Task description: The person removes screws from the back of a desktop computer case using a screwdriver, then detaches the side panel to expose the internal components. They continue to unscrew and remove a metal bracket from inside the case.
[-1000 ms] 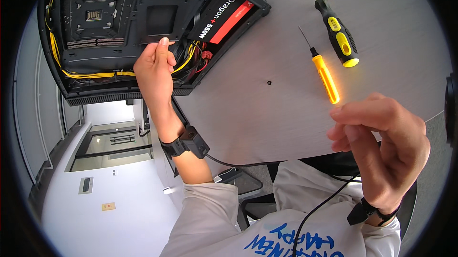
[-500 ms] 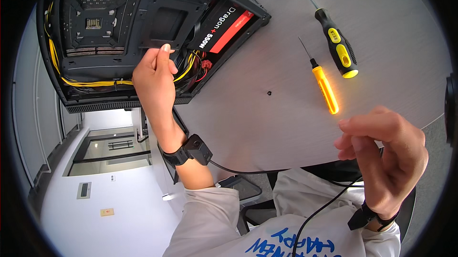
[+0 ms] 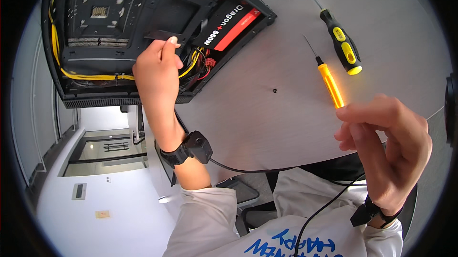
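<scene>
My left hand reaches into an open black computer case. Its thumb and forefinger pinch the near edge of a black bracket plate, which tilts slightly up from the case. The fingers hide part of that edge. Beside the plate sits a black and red power supply, with yellow cables along the case's near side. My right hand hovers over the table's right side, fingers loosely curled and apart, nothing visible in them. Just beyond its fingertips lies a small yellow screwdriver.
A larger black and yellow screwdriver lies beyond the small one. One small dark screw rests mid-table. A black cable runs from the device on my left wrist along the table's near edge.
The bracket plate's near edge has come up slightly with my left hand, which shifted a little away from me. My right hand stays nearly in place; the whole view has shifted slightly.
</scene>
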`<move>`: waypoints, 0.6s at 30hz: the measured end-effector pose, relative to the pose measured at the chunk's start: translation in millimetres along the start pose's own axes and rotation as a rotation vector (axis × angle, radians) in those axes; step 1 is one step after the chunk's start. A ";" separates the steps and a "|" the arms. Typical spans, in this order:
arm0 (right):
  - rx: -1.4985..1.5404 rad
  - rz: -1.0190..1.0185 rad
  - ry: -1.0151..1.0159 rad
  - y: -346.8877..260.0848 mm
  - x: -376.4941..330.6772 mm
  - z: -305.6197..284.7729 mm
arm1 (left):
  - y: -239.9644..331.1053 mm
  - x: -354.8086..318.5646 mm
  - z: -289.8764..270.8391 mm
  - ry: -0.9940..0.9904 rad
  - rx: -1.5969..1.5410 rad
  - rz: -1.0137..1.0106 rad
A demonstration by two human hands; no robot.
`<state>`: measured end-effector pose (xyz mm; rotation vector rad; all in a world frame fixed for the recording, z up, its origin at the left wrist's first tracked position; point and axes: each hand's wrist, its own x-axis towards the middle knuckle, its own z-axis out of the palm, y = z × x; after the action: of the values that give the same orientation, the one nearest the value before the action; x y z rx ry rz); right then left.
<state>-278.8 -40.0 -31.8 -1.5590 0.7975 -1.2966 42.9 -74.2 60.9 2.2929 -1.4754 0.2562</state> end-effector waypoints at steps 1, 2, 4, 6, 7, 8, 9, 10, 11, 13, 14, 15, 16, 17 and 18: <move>-0.030 0.011 -0.046 -3.7 3.7 0.5 | 0.4 -0.4 -0.2 -0.004 0.003 0.015; -0.060 0.019 -0.088 -7.9 8.1 1.9 | 0.9 -1.4 -0.1 -0.009 0.004 0.020; -0.145 0.033 -0.219 -18.8 19.0 5.3 | 1.1 -4.5 0.6 0.008 0.004 0.054; -0.262 -0.021 -0.313 -30.0 32.3 11.1 | 0.4 -6.8 1.4 0.018 -0.014 0.075; -0.299 -0.058 -0.336 -35.3 39.1 15.6 | -0.3 -8.1 1.9 0.043 -0.017 0.118; -0.346 -0.077 -0.330 -40.4 45.9 20.2 | -1.7 -7.7 1.7 0.041 0.027 0.145; -0.391 -0.097 -0.336 -45.1 53.4 23.9 | -2.6 -6.7 2.7 0.089 0.097 0.182; -0.426 -0.119 -0.326 -49.4 60.1 28.6 | -4.6 -6.7 2.3 0.098 0.090 0.209; -0.462 -0.142 -0.316 -53.0 67.0 33.1 | -5.8 -5.9 2.9 0.105 0.087 0.239; -0.505 -0.195 -0.270 -55.7 80.8 45.1 | -8.8 -5.6 3.7 0.109 0.053 0.259; -0.528 -0.241 -0.262 -55.1 87.6 51.3 | -9.9 -5.4 4.4 0.106 0.012 0.264; -0.572 -0.297 -0.235 -52.4 95.0 58.8 | -10.7 -5.3 4.9 0.102 -0.028 0.273; -0.611 -0.358 -0.203 -48.1 102.3 67.6 | -10.7 -5.1 5.9 0.126 -0.043 0.281; -0.647 -0.422 -0.170 -43.3 108.6 76.0 | -10.7 -5.3 6.2 0.126 -0.043 0.270; -0.724 -0.413 -0.169 -38.6 113.9 82.9 | -10.5 -5.5 6.4 0.124 -0.043 0.260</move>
<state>-174.9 -108.2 44.9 -2.4796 0.9229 -1.1897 49.6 -68.6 50.6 2.0108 -1.6944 0.4281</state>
